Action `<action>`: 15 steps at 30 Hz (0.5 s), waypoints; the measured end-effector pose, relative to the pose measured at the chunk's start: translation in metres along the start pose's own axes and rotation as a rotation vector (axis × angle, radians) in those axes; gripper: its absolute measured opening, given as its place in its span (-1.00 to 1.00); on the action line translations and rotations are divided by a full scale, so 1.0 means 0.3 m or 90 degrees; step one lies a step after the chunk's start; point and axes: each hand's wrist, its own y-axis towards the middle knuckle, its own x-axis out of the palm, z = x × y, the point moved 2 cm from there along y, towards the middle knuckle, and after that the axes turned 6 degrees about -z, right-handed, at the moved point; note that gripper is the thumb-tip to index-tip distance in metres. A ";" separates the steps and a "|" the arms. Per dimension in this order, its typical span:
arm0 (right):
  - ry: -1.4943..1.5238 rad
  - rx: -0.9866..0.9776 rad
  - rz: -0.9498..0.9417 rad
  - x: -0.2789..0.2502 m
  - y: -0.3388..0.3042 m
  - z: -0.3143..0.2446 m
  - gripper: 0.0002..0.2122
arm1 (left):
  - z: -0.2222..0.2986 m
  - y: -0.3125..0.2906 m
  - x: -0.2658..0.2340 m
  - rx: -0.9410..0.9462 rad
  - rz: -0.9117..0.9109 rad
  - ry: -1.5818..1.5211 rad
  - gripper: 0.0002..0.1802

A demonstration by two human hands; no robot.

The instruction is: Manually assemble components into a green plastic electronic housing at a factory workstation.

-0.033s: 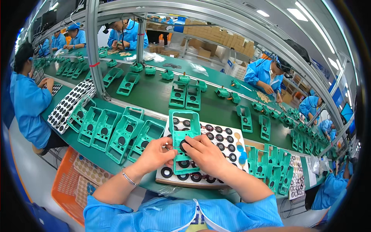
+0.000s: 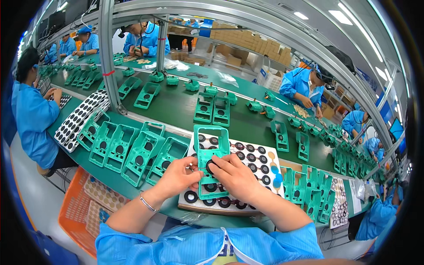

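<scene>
A green plastic housing lies over a white foam tray in front of me, its long side pointing away. My left hand is at the housing's left edge, thumb and fingers pinched together on what looks like a thin wire. That wire runs to a black round disc, like a small speaker, inside the housing. Fingers of my right hand press on this disc from the right and partly cover it. More black ring-shaped discs sit in rows on the tray around the housing.
Several green housings with black discs lean in a row at left; others stand at right. Beyond runs a dark green conveyor carrying more housings. An orange crate sits below left. A metal post rises ahead. Co-workers sit around the line.
</scene>
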 end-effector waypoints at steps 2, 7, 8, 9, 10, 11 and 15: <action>-0.011 -0.013 0.007 -0.004 -0.001 -0.004 -0.58 | -0.003 -0.004 0.003 0.004 -0.003 -0.003 -0.78; -0.023 -0.028 0.015 -0.010 -0.005 -0.009 -0.58 | 0.000 -0.008 0.011 0.016 -0.030 -0.002 -0.78; -0.020 -0.031 0.026 -0.017 -0.004 -0.012 -0.58 | 0.004 -0.011 0.011 0.017 -0.029 -0.003 -0.78; -0.018 -0.034 0.038 -0.021 -0.004 -0.014 -0.58 | 0.010 -0.015 0.011 0.003 -0.036 0.000 -0.78; -0.018 -0.033 0.038 -0.023 -0.005 -0.014 -0.58 | 0.016 -0.019 0.013 -0.011 -0.044 0.003 -0.75; -0.016 -0.039 0.043 -0.026 -0.007 -0.015 -0.58 | 0.021 -0.022 0.014 -0.011 -0.044 0.003 -0.75; -0.009 -0.052 0.037 -0.035 -0.019 -0.014 -0.56 | 0.031 -0.026 0.024 -0.014 -0.049 -0.002 -0.73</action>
